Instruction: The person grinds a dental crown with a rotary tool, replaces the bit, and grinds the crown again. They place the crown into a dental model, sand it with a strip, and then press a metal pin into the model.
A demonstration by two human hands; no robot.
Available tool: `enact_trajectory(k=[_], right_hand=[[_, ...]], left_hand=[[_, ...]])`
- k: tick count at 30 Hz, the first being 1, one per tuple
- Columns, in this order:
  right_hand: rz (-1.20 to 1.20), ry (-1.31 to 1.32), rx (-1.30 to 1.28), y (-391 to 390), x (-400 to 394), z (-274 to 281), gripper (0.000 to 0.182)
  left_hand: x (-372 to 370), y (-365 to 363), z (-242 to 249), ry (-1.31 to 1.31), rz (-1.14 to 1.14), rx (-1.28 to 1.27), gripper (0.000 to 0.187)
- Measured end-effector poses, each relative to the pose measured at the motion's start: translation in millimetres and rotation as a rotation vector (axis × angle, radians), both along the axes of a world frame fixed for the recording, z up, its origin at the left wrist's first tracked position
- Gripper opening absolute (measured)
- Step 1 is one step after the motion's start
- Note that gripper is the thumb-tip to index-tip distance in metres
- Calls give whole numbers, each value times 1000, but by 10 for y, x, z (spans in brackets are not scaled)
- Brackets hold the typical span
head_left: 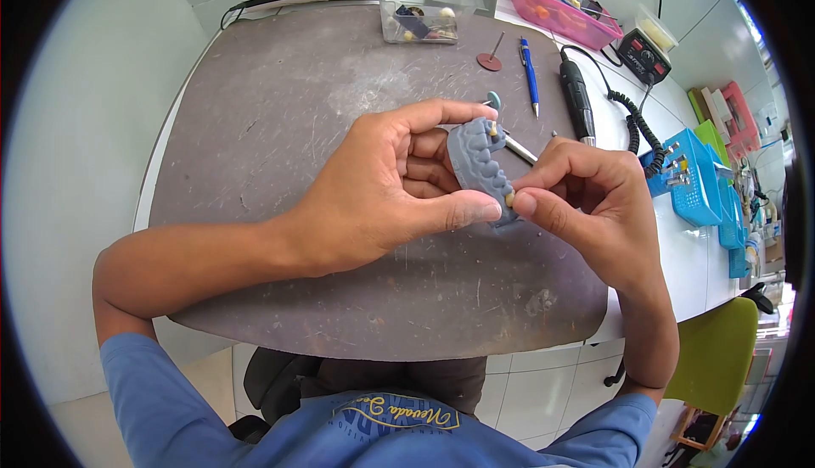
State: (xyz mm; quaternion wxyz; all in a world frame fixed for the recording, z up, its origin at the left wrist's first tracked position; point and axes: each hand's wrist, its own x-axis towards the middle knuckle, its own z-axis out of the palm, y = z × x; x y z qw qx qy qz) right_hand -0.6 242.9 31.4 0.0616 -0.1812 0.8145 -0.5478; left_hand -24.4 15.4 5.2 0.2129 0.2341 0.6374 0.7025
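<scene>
A grey dental model with a row of moulded teeth is held above the brown work mat. My left hand grips it between thumb and fingers, the forefinger at its far end and the thumb along its near end. With thumb and forefinger pinched, my right hand holds a small cream-coloured tooth crown at the near right end of the tooth row. Another yellowish crown sits at the model's far end. Just behind the model, a green polishing disc and a metal rod are partly hidden.
On the brown mat lie a blue pen and a red-brown disc on a shank. A clear box stands at the back. A black handpiece with a coiled cord rests at right, near blue baskets and a pink tray.
</scene>
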Motion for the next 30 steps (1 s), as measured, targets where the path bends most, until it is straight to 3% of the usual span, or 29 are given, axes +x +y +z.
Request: enact_trajectory(k=[4, 13, 15, 18, 24, 30], right_hand=[[7, -105, -43, -10, -9, 10, 11], [-9, 124, 44, -44, 4, -93, 11], [-69, 399, 52, -77, -2, -131, 16], [-17, 541, 33, -106, 35, -79, 28], [-2, 524, 63, -103, 83, -143, 50], [-1, 611, 118, -119, 79, -145, 40]], left_hand=[[-5, 13, -20, 0, 1, 4, 67], [-13, -4, -13, 31, 36, -3, 64], [-19, -1, -5, 23, 53, 18, 63], [-19, -4, 4, -80, 63, 102, 61], [-4, -16, 7, -106, 40, 134, 61], [8, -11, -3, -162, 39, 176, 60]])
